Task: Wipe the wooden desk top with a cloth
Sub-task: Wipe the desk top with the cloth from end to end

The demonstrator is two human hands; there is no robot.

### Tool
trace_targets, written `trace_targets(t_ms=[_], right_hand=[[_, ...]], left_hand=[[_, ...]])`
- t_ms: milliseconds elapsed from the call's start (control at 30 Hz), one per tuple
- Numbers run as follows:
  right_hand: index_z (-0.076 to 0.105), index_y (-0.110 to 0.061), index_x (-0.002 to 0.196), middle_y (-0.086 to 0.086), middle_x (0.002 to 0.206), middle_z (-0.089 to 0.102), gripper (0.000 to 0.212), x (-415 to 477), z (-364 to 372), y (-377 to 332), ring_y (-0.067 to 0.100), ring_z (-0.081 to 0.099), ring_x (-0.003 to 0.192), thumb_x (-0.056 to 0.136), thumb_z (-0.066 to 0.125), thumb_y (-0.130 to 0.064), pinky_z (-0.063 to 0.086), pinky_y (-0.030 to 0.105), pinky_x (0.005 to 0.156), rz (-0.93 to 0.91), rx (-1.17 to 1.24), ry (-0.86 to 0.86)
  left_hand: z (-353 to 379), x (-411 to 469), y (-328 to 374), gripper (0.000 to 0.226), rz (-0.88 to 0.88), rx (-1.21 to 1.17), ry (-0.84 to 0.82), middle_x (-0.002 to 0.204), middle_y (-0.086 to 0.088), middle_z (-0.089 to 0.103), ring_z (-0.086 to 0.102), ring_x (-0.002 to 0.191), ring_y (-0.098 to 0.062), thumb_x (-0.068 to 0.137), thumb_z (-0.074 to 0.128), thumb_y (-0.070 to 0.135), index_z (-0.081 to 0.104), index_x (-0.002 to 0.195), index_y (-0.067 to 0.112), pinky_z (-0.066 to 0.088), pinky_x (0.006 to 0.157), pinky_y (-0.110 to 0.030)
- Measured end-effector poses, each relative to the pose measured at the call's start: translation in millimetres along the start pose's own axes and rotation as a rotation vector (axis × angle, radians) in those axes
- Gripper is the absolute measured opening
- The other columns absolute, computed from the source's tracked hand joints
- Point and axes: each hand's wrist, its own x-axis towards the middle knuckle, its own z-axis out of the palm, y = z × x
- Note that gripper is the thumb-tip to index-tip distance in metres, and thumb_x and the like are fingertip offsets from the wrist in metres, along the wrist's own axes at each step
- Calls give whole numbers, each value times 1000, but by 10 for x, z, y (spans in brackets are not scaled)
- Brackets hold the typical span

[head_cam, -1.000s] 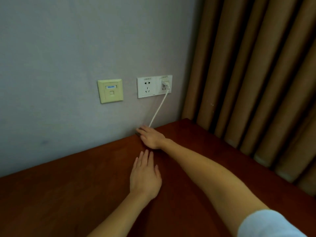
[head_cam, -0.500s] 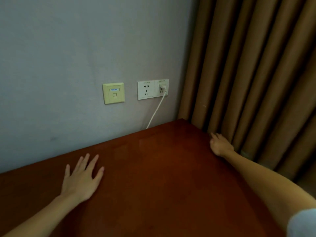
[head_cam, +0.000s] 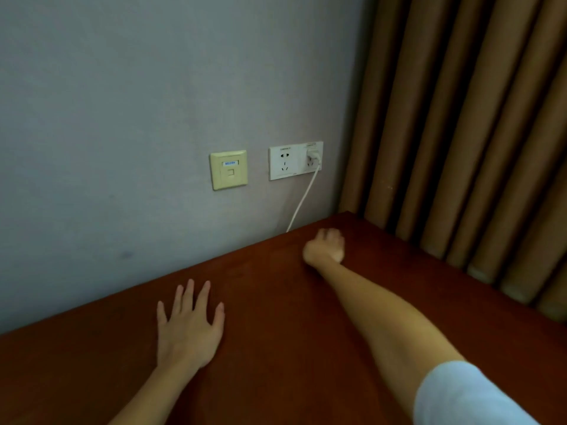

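Forearms, two, uncovered down to left hand and right hand, the latter blurred. Sleeve, short, pale blue, on right upper arm.

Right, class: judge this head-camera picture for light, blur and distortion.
Head view: dim, even light, with a faint sheen on the desk; the right hand near the far corner is smeared by motion; the left hand lies flat and sharper; the curtain folds lean, likely from the wide lens; the socket lettering is too soft to read.

Reddish wooden desk top beneath flat left grip, blurred right grip.
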Motion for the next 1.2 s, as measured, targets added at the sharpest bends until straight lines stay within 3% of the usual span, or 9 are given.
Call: trace_targets(t_ms=[233, 400, 667, 933, 1100, 1200], right_hand=[[26, -14, 150, 11, 157, 19, 49, -546, 198, -1068, 25, 12, 146, 103, 23, -30, 8, 36, 119, -700, 34, -121], [18, -19, 152, 8, 160, 9, 48, -633, 92, -790, 20, 5, 148, 104, 24, -25, 2, 32, 119, -908, 0, -205], [16, -21, 153, 4, 160, 9, 49, -249, -172, 721, 19, 4, 148, 104, 22, -27, 4, 31, 119, -509, 15, -126], [14, -14, 153, 12, 159, 10, 50, -273, -480, 2523, 25, 7, 147, 104, 17, -28, 6, 32, 119, -57, -42, -32], [18, -14, 152, 13, 157, 19, 52, -374, -431, 2612, 30, 18, 144, 102, 17, -28, 12, 37, 118, 255, -70, 62], [14, -10, 152, 14, 158, 13, 56, -381, -388, 2249, 28, 10, 146, 101, 22, -29, 5, 36, 119, 417, -90, 67]], left_hand=[[19, -18, 2, 61, 1, -5, 21, 161, 2, -4, -7, 148, -15, 98, 15, 54, 2, 153, 31, -1, 119, -45], [24, -1, 2, 61, 4, -9, 25, 161, 3, -3, -6, 148, -15, 98, 15, 55, 4, 153, 32, 0, 119, -44], [47, 9, -37, 61, 14, -2, 3, 161, 3, -3, -5, 148, -15, 98, 14, 56, 4, 153, 32, 0, 119, -44], [44, 11, -36, 61, 13, -1, -4, 161, 3, -2, -5, 148, -15, 98, 15, 56, 5, 153, 31, 0, 119, -45], [30, 11, -37, 61, 3, -6, -2, 161, 2, -2, -5, 148, -16, 98, 15, 55, 6, 153, 30, -1, 119, -45], [16, -6, -30, 63, 5, -30, -2, 161, 0, -2, -5, 148, -17, 98, 16, 55, 6, 153, 27, -2, 119, -45]])
